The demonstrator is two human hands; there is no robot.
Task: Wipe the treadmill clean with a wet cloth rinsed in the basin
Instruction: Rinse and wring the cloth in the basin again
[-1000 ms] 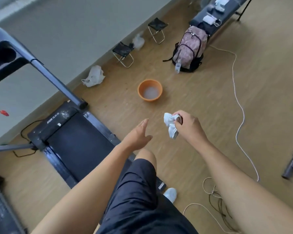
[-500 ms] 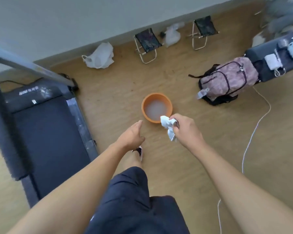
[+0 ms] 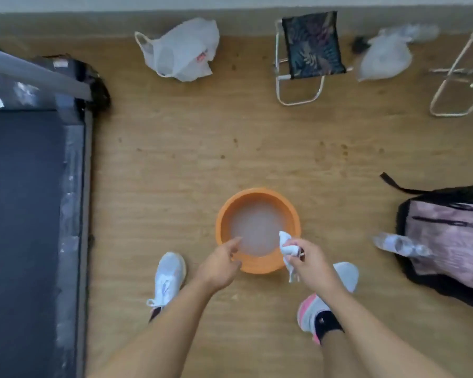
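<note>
Right hand [image 3: 310, 261]: fingers [image 3: 295, 246] curled tight round the bunched cloth [image 3: 285, 242], over the near-right rim of the basin [image 3: 257, 192]. A loose tail of cloth hangs below your fist, outside the near wall. Left hand [image 3: 219, 264]: holds nothing, fingers relaxed and part-extended over the near-left rim. Can't tell if they touch it.

Basin sits mid-floor between your shoes, with cloudy water in it. The treadmill [image 3: 25, 214] runs along the floor's left edge, well apart from the basin.

Handling, my read:
- Cloth is small, limp and light. It'll get heavier and drip once soaked.
- Keep hold of the bunched middle when you dunk it. A pinched corner just trails.
- Wring with both hands, over the water.
- Basin looks like thin plastic. With water in it, expect slosh, and likely sliding on the wood floor if you lean on the rim.
- Drips by your shoes mean a slip risk.
</note>
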